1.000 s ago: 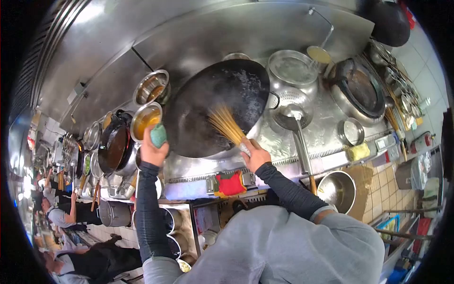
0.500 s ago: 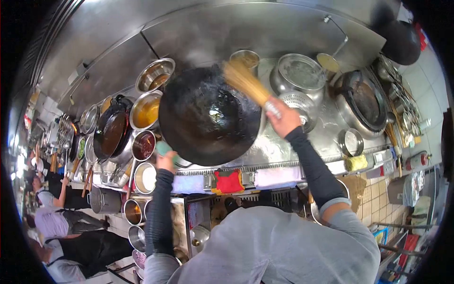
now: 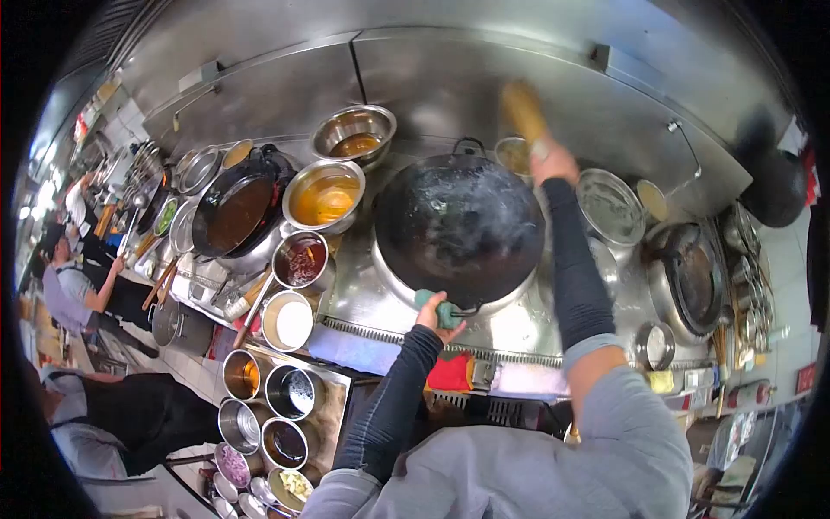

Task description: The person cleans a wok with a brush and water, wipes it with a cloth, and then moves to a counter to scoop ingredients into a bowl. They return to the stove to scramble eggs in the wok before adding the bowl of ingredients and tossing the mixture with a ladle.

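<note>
Brush [image 3: 525,112] sits in right hand [image 3: 555,163] — left hand [image 3: 430,316] holds cloth [image 3: 448,315]

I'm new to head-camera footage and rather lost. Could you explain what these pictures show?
There is no machine: a person works with two bare hands, and one head-worn camera looks forward and down.

In front, a large dark wok stands on a steel counter, with steam or smoke above it. To its left, a metal bowl of orange liquid stands among other containers.

The left hand holds a green cloth at the wok's near edge. The right hand holds up a light-brown brush, blurred.
</note>
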`<move>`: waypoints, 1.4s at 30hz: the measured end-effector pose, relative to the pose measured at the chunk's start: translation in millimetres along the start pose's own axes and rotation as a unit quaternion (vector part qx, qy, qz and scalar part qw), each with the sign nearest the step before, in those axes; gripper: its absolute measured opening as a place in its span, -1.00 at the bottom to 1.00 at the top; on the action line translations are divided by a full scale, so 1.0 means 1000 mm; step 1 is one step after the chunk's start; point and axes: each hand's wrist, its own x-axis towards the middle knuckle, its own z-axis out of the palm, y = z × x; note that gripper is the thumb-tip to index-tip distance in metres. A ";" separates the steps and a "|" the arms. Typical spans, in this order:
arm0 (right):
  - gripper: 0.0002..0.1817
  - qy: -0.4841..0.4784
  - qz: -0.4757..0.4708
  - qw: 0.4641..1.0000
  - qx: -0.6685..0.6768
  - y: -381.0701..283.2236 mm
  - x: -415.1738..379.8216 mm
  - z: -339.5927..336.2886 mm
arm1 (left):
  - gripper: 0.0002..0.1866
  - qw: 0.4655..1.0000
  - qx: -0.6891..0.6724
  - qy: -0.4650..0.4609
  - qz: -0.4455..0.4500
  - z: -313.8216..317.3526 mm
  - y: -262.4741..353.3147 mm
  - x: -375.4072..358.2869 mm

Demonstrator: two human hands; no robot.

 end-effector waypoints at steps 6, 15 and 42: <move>-0.60 -0.275 -0.182 0.938 0.110 -0.039 -0.188 0.125 | -0.79 0.999 0.037 -0.034 0.022 -0.015 -0.002 0.027; -0.70 -0.087 -0.013 0.991 -0.097 0.042 -0.041 0.023 | -0.79 0.997 0.077 0.010 0.016 -0.011 0.008 0.013; -0.65 -0.308 -0.214 0.921 -0.104 0.024 -0.117 0.051 | -0.75 0.986 0.133 0.073 0.075 -0.009 -0.002 0.025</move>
